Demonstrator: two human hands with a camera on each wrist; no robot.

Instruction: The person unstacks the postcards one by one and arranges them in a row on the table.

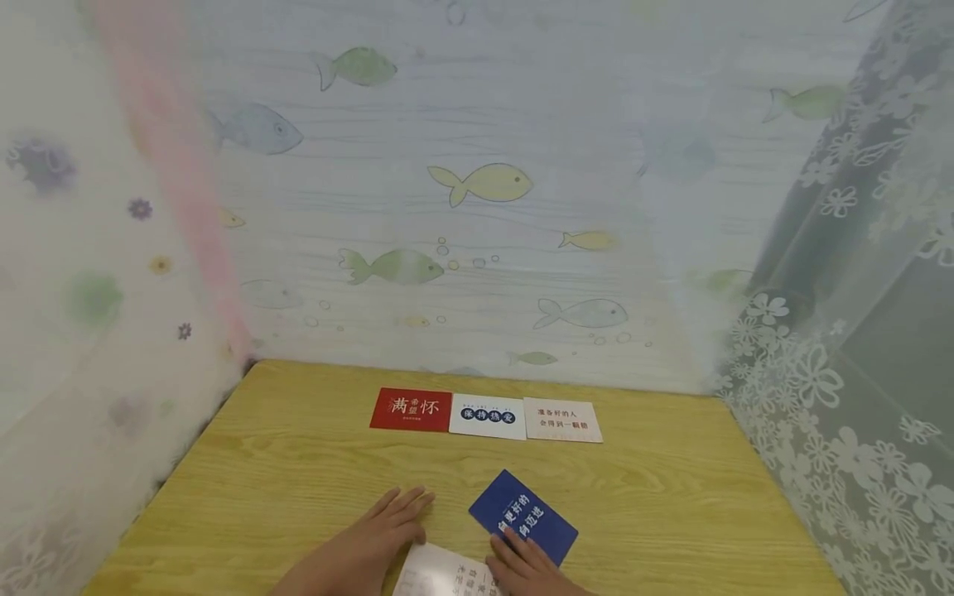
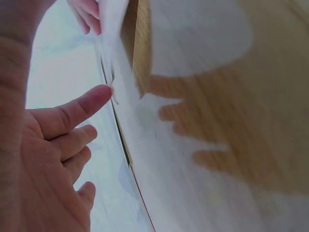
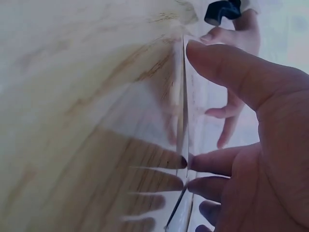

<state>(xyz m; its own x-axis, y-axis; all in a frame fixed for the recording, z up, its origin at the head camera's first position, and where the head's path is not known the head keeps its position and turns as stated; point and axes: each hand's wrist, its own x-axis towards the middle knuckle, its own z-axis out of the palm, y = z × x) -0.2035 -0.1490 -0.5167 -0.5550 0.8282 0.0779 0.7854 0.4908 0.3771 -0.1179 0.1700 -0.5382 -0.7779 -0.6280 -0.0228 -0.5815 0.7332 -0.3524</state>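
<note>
A white card (image 1: 436, 573) with printed characters lies at the bottom of the head view, partly out of frame. My left hand (image 1: 383, 534) is at its upper left corner, fingers spread on the table, thumb close to the card. My right hand (image 1: 531, 569) rests over the card's right side, its fingertips reaching the lower left edge of a blue card (image 1: 547, 530) with white characters. The blue card sits at a slant. In the right wrist view the thumb and fingers of my right hand (image 3: 275, 130) touch down, fairly straight. In the left wrist view my left hand's (image 2: 53, 145) fingers look relaxed.
Toward the back of the wooden table (image 1: 298, 463), a red card (image 1: 410, 422), a white card with dark blue dots (image 1: 488, 427) and a pale card with red characters (image 1: 564, 432) form a row. Fish-patterned fabric (image 1: 477, 331) hangs behind; lace (image 1: 842, 397) borders the right.
</note>
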